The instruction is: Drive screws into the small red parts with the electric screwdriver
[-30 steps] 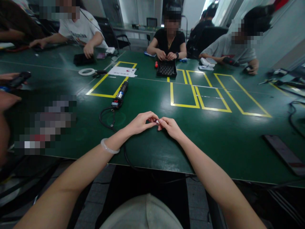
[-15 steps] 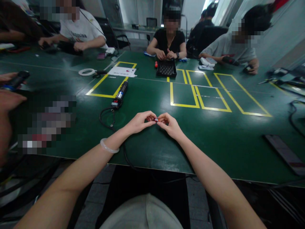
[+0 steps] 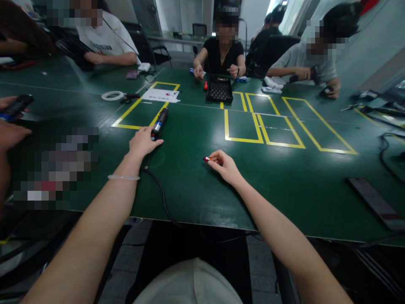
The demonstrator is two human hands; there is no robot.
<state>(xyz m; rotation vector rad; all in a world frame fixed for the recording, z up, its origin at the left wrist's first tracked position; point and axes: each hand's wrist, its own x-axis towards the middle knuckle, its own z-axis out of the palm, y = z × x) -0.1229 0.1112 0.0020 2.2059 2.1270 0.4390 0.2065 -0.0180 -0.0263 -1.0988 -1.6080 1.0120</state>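
- The right hand (image 3: 225,166) pinches a small red part (image 3: 206,159) between thumb and forefinger; the other fingers are curled in. The part is tiny, red with a pale end, and it sticks out to the left of the fingertips, just above the table (image 3: 284,185).
- The left hand (image 3: 143,142) lies with loosely bent fingers on the near end of a black electric screwdriver (image 3: 159,123). Whether the fingers really grip it cannot be told.
- The screwdriver is a dark cylinder with a blue and silver band in the middle. It lies flat and points away from the left hand. Its black cable (image 3: 160,192) runs from under the hand back over the near table edge.
- A clear bracelet (image 3: 123,177) sits on the left wrist.
- Between the two hands the green table surface is bare. The near edge is close behind both wrists.
- Beyond the right hand there are yellow tape rectangles (image 3: 265,126), and far beyond them a black tray (image 3: 219,90).
- Beyond the left hand lies a white paper sheet (image 3: 160,95) with small print, too blurred to read.
- To the far right of the right hand a dark phone (image 3: 375,202) lies near the table edge.
- Other people sit at the far side.
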